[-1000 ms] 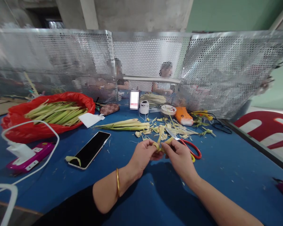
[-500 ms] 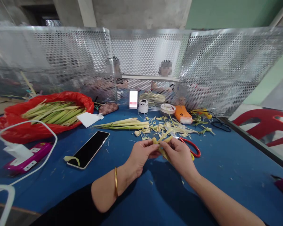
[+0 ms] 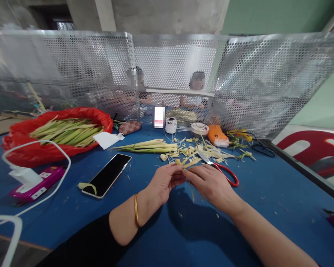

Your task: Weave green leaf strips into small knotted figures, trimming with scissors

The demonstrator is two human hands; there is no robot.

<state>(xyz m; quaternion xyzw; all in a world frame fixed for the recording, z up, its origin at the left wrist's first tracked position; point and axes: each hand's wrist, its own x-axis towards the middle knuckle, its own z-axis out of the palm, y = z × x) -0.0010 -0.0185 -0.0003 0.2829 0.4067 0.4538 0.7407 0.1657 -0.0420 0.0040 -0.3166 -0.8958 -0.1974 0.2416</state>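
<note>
Pale yellow-green strips of corn husk stick out from between my two hands. My left hand, with a gold bangle at the wrist, pinches the husk between thumb and fingers. From the other side my right hand grips the same husk, its back turned up and hiding most of the fingers. Just beyond the right hand lie red-handled scissors, blades pointing away to the left. Husk scraps are scattered behind the hands, beside a bundle of long green-white husks.
At left, a red plastic bag holds husk leaves; a purple power strip with a white cable lies before it. A phone rests on the blue table. Thread spool, tape roll and orange packet stand near the perforated metal screen.
My right hand has rolled over, its back now facing up, and the husk strip that hung beneath it shows less. The view has shifted slightly left.
</note>
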